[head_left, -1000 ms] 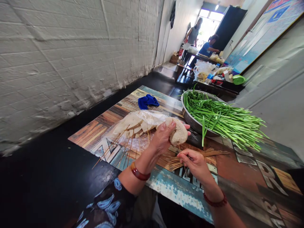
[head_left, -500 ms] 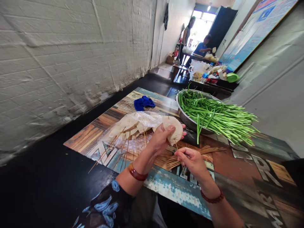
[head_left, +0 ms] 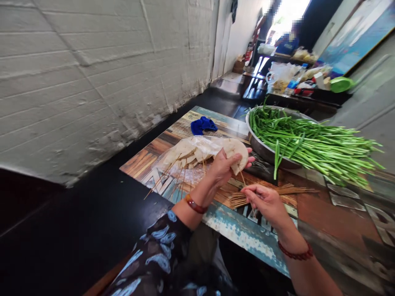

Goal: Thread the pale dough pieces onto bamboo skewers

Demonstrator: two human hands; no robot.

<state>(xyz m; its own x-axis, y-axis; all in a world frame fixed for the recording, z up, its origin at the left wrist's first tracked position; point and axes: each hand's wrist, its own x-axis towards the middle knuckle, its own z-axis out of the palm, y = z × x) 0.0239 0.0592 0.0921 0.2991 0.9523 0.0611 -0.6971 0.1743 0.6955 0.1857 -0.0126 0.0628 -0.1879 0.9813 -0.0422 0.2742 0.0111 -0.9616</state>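
My left hand (head_left: 224, 167) grips a round, flat, pale slice (head_left: 241, 153), thumb on its face and fingers behind it. A thin wooden skewer (head_left: 243, 178) enters the slice's lower edge, and its lower part is pinched in my right hand (head_left: 263, 201). Left of the slice, more pale slices (head_left: 182, 153) lie overlapping on a clear plastic bag, with skewers (head_left: 160, 181) sticking out toward me. Loose skewers (head_left: 239, 200) lie on the table behind and beside my right hand.
A metal bowl (head_left: 262, 149) heaped with long green stalks (head_left: 321, 142) stands at the right. A blue cloth (head_left: 203, 125) lies at the patterned table's (head_left: 145, 158) far side. Two people are beyond a cluttered back table.
The view has turned, so the table and bowl appear farther right and the people higher. Both hands still hold the slice and its skewer, with little change between them.
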